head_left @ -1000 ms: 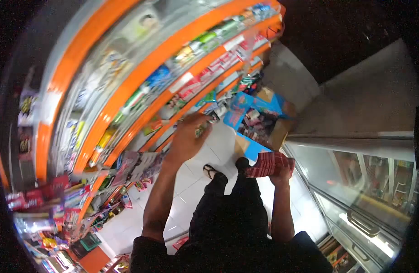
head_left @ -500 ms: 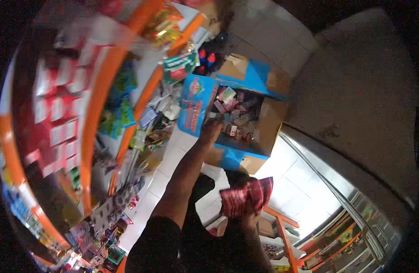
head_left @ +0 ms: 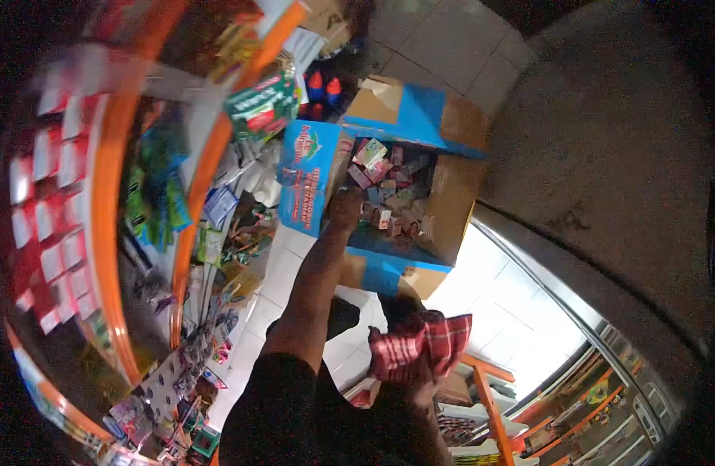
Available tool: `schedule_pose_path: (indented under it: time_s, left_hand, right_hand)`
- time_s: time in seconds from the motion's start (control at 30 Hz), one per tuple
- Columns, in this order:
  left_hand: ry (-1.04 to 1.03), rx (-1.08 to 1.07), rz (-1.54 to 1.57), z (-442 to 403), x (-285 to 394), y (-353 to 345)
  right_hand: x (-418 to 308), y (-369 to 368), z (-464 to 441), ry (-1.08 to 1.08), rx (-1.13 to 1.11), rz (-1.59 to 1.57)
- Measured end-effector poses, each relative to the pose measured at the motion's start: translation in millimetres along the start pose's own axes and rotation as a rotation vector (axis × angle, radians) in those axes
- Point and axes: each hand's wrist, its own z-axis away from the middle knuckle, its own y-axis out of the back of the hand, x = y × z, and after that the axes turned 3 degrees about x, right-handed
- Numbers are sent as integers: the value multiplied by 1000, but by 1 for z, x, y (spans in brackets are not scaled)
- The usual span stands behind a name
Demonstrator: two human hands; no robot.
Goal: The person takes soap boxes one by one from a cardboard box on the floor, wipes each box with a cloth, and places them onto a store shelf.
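Since the frame half a second ago, the open blue-and-brown cardboard box (head_left: 460, 186) and the long orange-edged store shelves (head_left: 107, 225) have slid toward ten and nine o'clock in the view, probably because the head has turned; the bare left hand (head_left: 344, 208) has shifted with the box. That hand reaches in at the box's nine o'clock side, beside the small pink and white paper-like packets (head_left: 396, 186) heaped inside. Its fingers are lost in shadow, so I cannot tell whether its grip is wide, narrow or holding something. The right hand (head_left: 421, 386), at six o'clock, has its grip closed around a crumpled red plaid cloth with white lines (head_left: 408, 346), just below the box.

For a clean reach, the wrist is best kept clear of the blue printed cardboard flap (head_left: 305, 175) at nine o'clock, with the fingers sinking straight down so that the loose heap is not dragged about. Holding the cloth bunched and low, as here, leaves the opening unobstructed.

The box appears to stand on the pale, square-tiled floor (head_left: 493, 272), which glares brightly at four o'clock from it. A shiny green packet (head_left: 262, 109) hangs by the shelves at ten o'clock, a broad dull grey panel (head_left: 598, 132) fills two o'clock, and a glass-fronted cabinet (head_left: 598, 415) stands toward four.
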Motion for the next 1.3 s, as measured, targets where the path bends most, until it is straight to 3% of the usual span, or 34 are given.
schedule_pose_path:
  time_s: [0.07, 0.13, 0.2, 0.23, 0.27, 0.3, 0.37, 0.4, 0.43, 0.5, 0.53, 0.57, 0.63, 0.67, 0.7, 0.73, 0.77, 0.8, 0.87, 0.9, 0.93, 1.0, 1.03, 1.07, 1.1, 1.13, 1.23, 1.3]
  left_hand:
    - [-122, -12, 271, 35, 21, 60]
    - [-264, -12, 528, 74, 47, 136]
    - [24, -110, 682, 120, 72, 219]
    - [-33, -62, 1046, 154, 89, 259]
    - [92, -78, 1319, 198, 106, 310]
    - [-78, 48, 1277, 232, 106, 339]
    - [-186, 114, 1565, 295, 105, 396]
    - [-137, 37, 1911, 329, 111, 427]
    - [-181, 4, 2001, 362, 112, 457]
    - [-403, 405, 1656, 426, 115, 494]
    - [-397, 450, 1642, 446, 111, 510]
    - [-391, 495, 1626, 466, 107, 525]
    - [-166, 608, 1670, 499, 101, 547]
    - [-93, 663, 1684, 513, 93, 552]
    - [-166, 760, 1603, 525, 80, 544]
    - [-230, 853, 1516, 534, 66, 537]
    - [-13, 973, 1361, 574, 82, 567]
    - [-4, 1020, 1363, 587, 73, 570]
    - [-107, 1028, 1737, 615, 55, 577]
    - [-180, 1021, 1939, 629, 47, 581]
    - [-184, 1055, 1936, 638, 44, 582]
    - [-450, 1247, 1696, 653, 50, 587]
    - [-222, 1376, 1754, 661, 69, 590]
    - [-225, 1394, 1754, 660, 72, 587]
    - [-136, 1446, 1592, 660, 73, 583]
    - [-51, 1491, 1427, 659, 74, 580]
    - [-39, 1539, 1506, 673, 76, 593]
    - [-30, 1627, 1656, 680, 57, 596]
  right_hand:
    - [-21, -49, -6, 45, 45, 320]
    - [-55, -120, -4, 162, 90, 1141]
    - [-92, -196, 10, 206, 71, 1683]
    - [-110, -233, 22, 234, 51, 1811]
    - [-130, -267, 31, 283, 26, 1881]
    - [-146, -300, 45, 357, -7, 1872]
    - [-169, -342, 62, 644, -195, 1491]
    - [-176, -364, 70, 758, -294, 1288]
    - [-176, -385, 66, 990, -448, 1345]
    - [-176, -487, 131, 504, -537, 811]
    - [-177, -518, 170, 1003, -807, 1280]
    - [-178, -549, 209, 1693, -906, 1505]
    - [-138, -581, 244, 1564, -1217, 1274]
    - [-108, -588, 262, 1049, -1272, 1249]
    - [-90, -597, 281, 1053, -1324, 1244]
    - [-75, -607, 302, 1220, -1447, 1217]
    - [-62, -612, 321, 1388, -1566, 1174]
    - [-51, -610, 335, 1385, -1617, 1160]
    - [-36, -591, 359, 1197, -1746, 1065]
    - [-29, -577, 361, 1257, -1800, 1064]
    - [-27, -568, 365, 1253, -1832, 1053]
    - [-29, -560, 374, 1229, -1876, 1054]
    - [-36, -567, 382, 1146, -1897, 1058]
    - [-32, -570, 376, 1146, -1915, 1055]
    - [-26, -573, 370, 950, -1850, 1073]
    - [-24, -574, 367, 910, -1852, 1058]
    - [-22, -567, 370, 725, -1845, 1060]
    - [-37, -572, 389, 1286, -1984, 1081]
